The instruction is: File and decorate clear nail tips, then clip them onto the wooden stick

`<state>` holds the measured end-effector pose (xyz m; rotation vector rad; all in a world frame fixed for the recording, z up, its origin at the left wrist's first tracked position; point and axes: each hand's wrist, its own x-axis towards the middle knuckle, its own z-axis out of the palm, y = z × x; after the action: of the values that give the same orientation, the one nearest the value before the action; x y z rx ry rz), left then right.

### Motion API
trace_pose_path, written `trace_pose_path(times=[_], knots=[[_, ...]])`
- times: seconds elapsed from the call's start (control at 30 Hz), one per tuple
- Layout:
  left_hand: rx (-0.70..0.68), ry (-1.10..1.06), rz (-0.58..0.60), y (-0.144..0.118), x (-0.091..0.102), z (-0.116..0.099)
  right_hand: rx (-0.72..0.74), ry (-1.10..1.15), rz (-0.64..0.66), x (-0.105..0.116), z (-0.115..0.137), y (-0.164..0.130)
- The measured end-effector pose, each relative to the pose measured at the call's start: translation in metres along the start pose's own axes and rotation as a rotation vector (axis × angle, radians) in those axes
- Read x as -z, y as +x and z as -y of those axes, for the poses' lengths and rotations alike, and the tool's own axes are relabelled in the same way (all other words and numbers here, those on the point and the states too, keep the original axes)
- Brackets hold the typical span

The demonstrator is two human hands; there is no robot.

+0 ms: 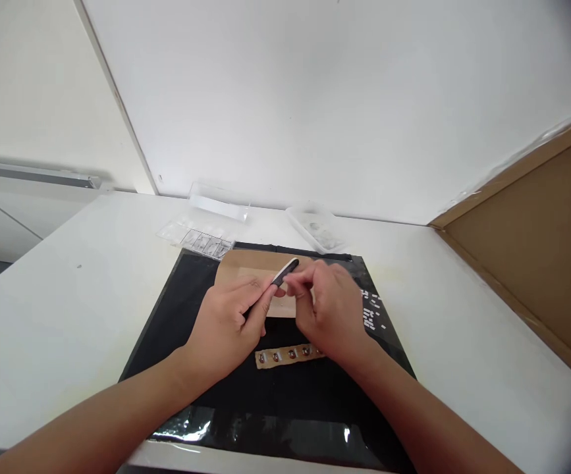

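Observation:
My left hand grips a slim dark tool with a pale tip, held slanted above a brown paper sheet. My right hand is closed close beside it, fingertips pinched near the tool's tip; whatever small thing it pinches is too small to make out. Both hands hover over a black mat. A tan strip with several small round dark pieces lies on the mat just below my hands, partly under my right hand.
On the white table, clear plastic trays and a compartmented clear strip sit behind the mat. A clear dish stands at the back. Small white bits lie on the mat's right. A brown board leans at right.

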<state>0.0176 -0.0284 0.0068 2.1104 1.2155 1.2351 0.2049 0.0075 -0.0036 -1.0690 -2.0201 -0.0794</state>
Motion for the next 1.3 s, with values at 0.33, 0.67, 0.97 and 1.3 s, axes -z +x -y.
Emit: trace_pose_path(times=[0.33, 0.67, 0.97, 1.3], knots=[[-0.047, 0.027, -0.056, 0.001, 0.000, -0.004, -0.029, -0.012, -0.035, 0.000, 0.002, 0.004], [-0.069, 0.032, -0.082, 0.002, -0.002, -0.007, -0.038, 0.050, -0.010, 0.003, 0.009, 0.007], [-0.125, 0.064, -0.099, 0.000, -0.002, -0.007, -0.088, 0.060, -0.037, 0.006, 0.014, 0.009], [-0.153, 0.199, -0.084, -0.004, -0.004, -0.005, -0.080, 0.084, -0.002, 0.008, 0.016, 0.007]])
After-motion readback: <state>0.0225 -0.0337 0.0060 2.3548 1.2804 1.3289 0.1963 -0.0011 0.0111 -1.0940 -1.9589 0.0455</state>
